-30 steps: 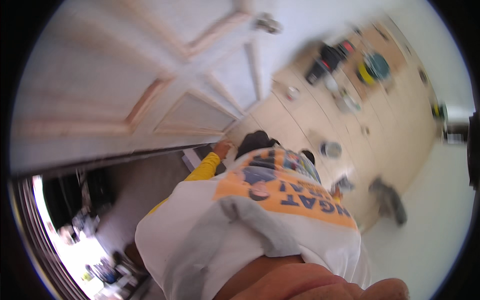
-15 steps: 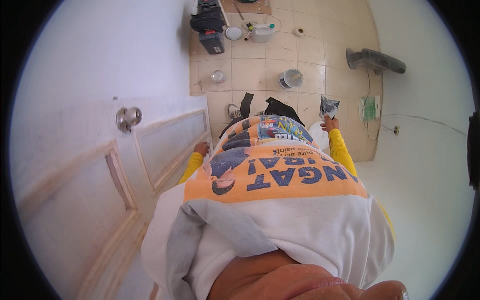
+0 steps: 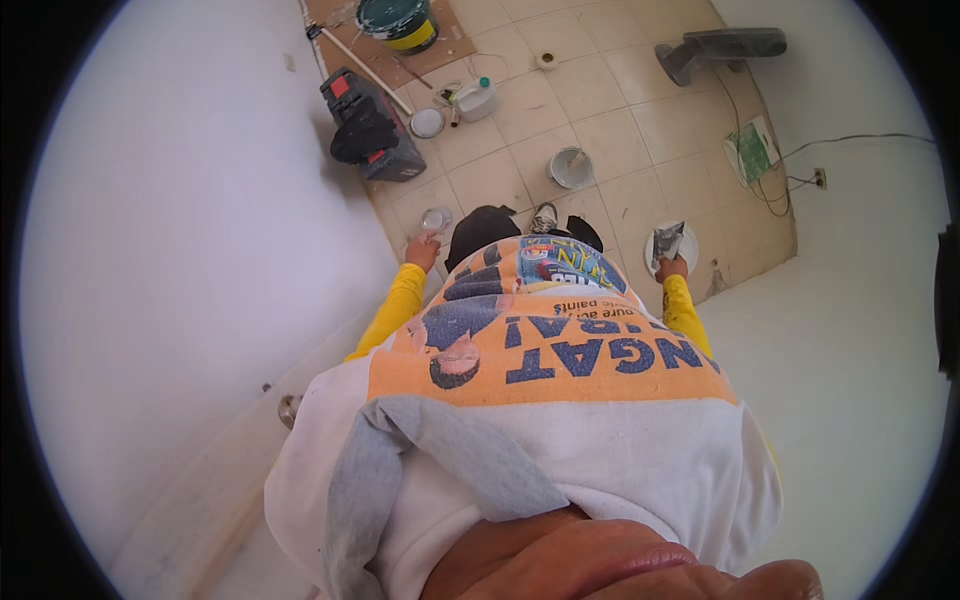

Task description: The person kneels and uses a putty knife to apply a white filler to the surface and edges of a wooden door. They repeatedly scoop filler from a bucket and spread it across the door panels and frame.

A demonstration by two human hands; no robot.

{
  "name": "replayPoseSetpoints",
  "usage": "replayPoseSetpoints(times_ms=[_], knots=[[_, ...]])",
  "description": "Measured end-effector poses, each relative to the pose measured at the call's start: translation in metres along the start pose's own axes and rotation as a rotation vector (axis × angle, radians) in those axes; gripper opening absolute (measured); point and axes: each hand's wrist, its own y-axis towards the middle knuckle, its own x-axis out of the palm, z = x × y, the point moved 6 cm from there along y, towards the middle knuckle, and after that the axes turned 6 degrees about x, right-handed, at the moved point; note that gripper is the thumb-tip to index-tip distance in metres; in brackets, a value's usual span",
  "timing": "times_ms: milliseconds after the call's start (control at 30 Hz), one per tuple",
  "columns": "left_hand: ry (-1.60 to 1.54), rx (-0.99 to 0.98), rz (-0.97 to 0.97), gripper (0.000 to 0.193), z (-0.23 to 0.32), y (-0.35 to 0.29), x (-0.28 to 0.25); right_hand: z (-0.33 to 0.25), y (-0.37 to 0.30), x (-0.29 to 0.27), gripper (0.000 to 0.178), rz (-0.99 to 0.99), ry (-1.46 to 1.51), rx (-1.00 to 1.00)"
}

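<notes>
My right hand (image 3: 672,267) is closed on a putty knife (image 3: 667,241), its broad grey blade smeared with pale stuff and pointing away from me. Below the blade a round white lid or plate (image 3: 688,248) shows; whether they touch I cannot tell. On the left, my left hand (image 3: 423,252) reaches forward with its fingers apart and nothing visible in it. Just beyond its fingertips a small round can (image 3: 435,220) stands on the tiled floor. Contact between the fingers and that can is unclear.
A grey bucket (image 3: 571,168) stands ahead of my feet. Farther left are a black and red toolbox (image 3: 388,150), a round lid (image 3: 427,123), a whitish jug (image 3: 475,100) and a dark green bucket (image 3: 398,25). A black pedestal object (image 3: 720,48) and cords lie right. The door knob (image 3: 289,409) is close left.
My body has turned left and moved forward past the door. My left hand has come from beside the door panel to near the small can. The putty knife stays in my right hand.
</notes>
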Motion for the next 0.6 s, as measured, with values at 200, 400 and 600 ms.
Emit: replayPoseSetpoints(times_ms=[200,400,600], knots=[[0.093,0.116,-0.100,0.040,0.112,0.115,0.000,-0.076,-0.001,-0.001,0.049,0.036,-0.099,-0.017],[0.491,0.294,-0.403,0.041,0.153,0.230,0.058,-0.122,-0.002,0.027,0.045,0.045,0.519,0.249],[0.856,0.132,-0.766,0.051,0.175,0.295,0.138,-0.156,0.026,0.101,0.039,-0.100,0.812,0.573]])
